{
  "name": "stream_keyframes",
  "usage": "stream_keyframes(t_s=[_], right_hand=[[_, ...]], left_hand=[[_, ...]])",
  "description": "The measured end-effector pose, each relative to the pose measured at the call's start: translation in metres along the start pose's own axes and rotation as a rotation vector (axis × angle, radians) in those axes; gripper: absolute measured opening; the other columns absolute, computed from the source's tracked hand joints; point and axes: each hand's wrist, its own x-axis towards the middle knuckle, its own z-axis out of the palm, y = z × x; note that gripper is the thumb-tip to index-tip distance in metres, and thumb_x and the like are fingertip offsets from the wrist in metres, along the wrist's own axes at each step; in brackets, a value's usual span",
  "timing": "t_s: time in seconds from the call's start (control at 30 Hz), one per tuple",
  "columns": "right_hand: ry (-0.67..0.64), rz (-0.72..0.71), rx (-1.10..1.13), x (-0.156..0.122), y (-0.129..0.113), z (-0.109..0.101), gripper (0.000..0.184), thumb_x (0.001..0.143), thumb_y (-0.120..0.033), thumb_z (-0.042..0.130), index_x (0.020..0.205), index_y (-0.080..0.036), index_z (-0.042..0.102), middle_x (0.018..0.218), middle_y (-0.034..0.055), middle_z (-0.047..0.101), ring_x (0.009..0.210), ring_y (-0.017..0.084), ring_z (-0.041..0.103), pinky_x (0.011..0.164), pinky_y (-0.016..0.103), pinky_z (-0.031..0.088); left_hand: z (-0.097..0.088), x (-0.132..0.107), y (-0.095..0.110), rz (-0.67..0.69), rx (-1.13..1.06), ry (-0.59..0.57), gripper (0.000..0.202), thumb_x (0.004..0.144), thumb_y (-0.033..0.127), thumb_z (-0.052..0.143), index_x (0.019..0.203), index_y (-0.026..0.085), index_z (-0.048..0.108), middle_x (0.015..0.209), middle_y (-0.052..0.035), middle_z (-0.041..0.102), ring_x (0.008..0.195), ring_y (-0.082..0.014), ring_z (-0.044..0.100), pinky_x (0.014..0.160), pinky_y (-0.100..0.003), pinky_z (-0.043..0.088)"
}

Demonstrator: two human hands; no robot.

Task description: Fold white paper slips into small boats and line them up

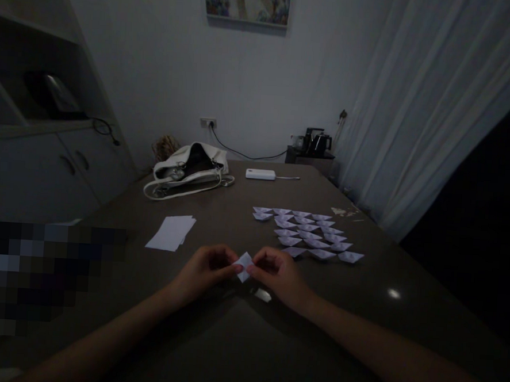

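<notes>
A small diamond of folded white paper point(245, 263) is held up between both hands, above the dark table point(228, 345). My left hand point(204, 270) pinches its left corner between thumb and fingers. On the opposite corner, my right hand point(281, 276) has the same kind of pinch. Just beyond my right hand, several folded paper boats point(307, 236) stand in rows. A stack of white paper sheets point(171, 232) lies flat to the left, past my left hand.
At the back left sits a white handbag point(191, 172) with its strap looped forward. A white power bank point(260, 174) with a short cable lies near the far edge. Paper scraps point(344, 212) are at the right, by the curtain point(385, 107). The lower left is blurred out.
</notes>
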Motion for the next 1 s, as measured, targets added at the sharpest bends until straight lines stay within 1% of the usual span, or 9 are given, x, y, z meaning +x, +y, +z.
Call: stream_keyframes(t_s=[0.13, 0.27, 0.37, 0.43, 0.6, 0.77, 0.87, 1.0], right_hand=[[-0.008, -0.007, 0.046, 0.0008, 0.0018, 0.0000, 0.024, 0.072, -0.035, 0.072, 0.079, -0.017, 0.057, 0.071, -0.0012, 0.061, 0.062, 0.011, 0.057, 0.058, 0.024, 0.045], [-0.002, -0.003, 0.051, 0.0006, 0.0007, -0.0003, 0.023, 0.072, -0.032, 0.073, 0.079, -0.016, 0.058, 0.070, -0.0012, 0.061, 0.062, 0.011, 0.058, 0.058, 0.023, 0.044], [-0.008, 0.001, 0.066, 0.0003, -0.0001, 0.0000, 0.023, 0.072, -0.032, 0.073, 0.080, -0.016, 0.058, 0.070, -0.0010, 0.062, 0.063, 0.011, 0.059, 0.059, 0.023, 0.045], [-0.010, 0.004, 0.080, -0.0001, -0.0005, 0.0006, 0.024, 0.072, -0.032, 0.073, 0.080, -0.017, 0.057, 0.070, -0.0010, 0.062, 0.062, 0.011, 0.059, 0.059, 0.024, 0.045], [-0.051, -0.007, 0.095, -0.0021, -0.0026, 0.0027, 0.025, 0.071, -0.029, 0.074, 0.083, -0.017, 0.056, 0.069, -0.0025, 0.061, 0.061, 0.010, 0.058, 0.058, 0.023, 0.045], [-0.111, -0.019, 0.117, -0.0030, -0.0034, 0.0030, 0.026, 0.071, -0.027, 0.075, 0.084, -0.017, 0.055, 0.070, -0.0024, 0.061, 0.063, 0.011, 0.059, 0.060, 0.023, 0.046], [-0.112, -0.026, 0.125, -0.0030, -0.0031, 0.0029, 0.026, 0.071, -0.026, 0.075, 0.084, -0.017, 0.055, 0.072, -0.0018, 0.062, 0.063, 0.011, 0.060, 0.061, 0.023, 0.047], [-0.080, -0.001, 0.115, -0.0026, -0.0018, 0.0029, 0.025, 0.072, -0.027, 0.074, 0.086, -0.016, 0.057, 0.070, -0.0009, 0.063, 0.061, 0.011, 0.060, 0.058, 0.023, 0.046]], left_hand=[[0.0005, 0.0010, -0.0021, 0.010, -0.024, 0.029, 0.036, 0.066, 0.039, 0.075, 0.086, 0.012, 0.061, 0.069, -0.0020, 0.066, 0.063, -0.0158, 0.062, 0.059, -0.026, 0.048], [-0.0013, 0.0011, -0.0061, -0.008, -0.022, 0.011, 0.038, 0.070, 0.035, 0.073, 0.098, 0.011, 0.062, 0.068, -0.0002, 0.064, 0.059, -0.0132, 0.059, 0.056, -0.023, 0.045], [-0.0023, 0.0009, -0.0079, -0.015, -0.008, -0.012, 0.038, 0.073, 0.035, 0.071, 0.101, 0.011, 0.063, 0.069, -0.0002, 0.063, 0.059, -0.0128, 0.058, 0.056, -0.023, 0.043], [-0.0020, 0.0009, -0.0083, -0.020, -0.009, -0.040, 0.038, 0.074, 0.035, 0.070, 0.102, 0.011, 0.064, 0.071, -0.0019, 0.065, 0.062, -0.0137, 0.060, 0.058, -0.024, 0.044], [0.0005, 0.0003, -0.0070, -0.009, -0.008, -0.091, 0.036, 0.075, 0.035, 0.069, 0.100, 0.010, 0.065, 0.079, -0.0054, 0.069, 0.069, -0.0162, 0.062, 0.063, -0.025, 0.046], [0.0008, -0.0004, -0.0067, 0.011, 0.024, -0.131, 0.028, 0.079, 0.036, 0.064, 0.091, 0.011, 0.068, 0.082, -0.0063, 0.071, 0.073, -0.0171, 0.063, 0.067, -0.025, 0.047], [0.0008, -0.0003, -0.0072, 0.017, -0.003, -0.132, 0.027, 0.079, 0.036, 0.064, 0.089, 0.011, 0.068, 0.080, -0.0062, 0.071, 0.072, -0.0165, 0.063, 0.066, -0.025, 0.046], [0.0011, 0.0002, -0.0068, 0.023, -0.032, -0.097, 0.026, 0.077, 0.036, 0.066, 0.084, 0.011, 0.066, 0.074, -0.0046, 0.069, 0.066, -0.0153, 0.062, 0.061, -0.024, 0.046]])
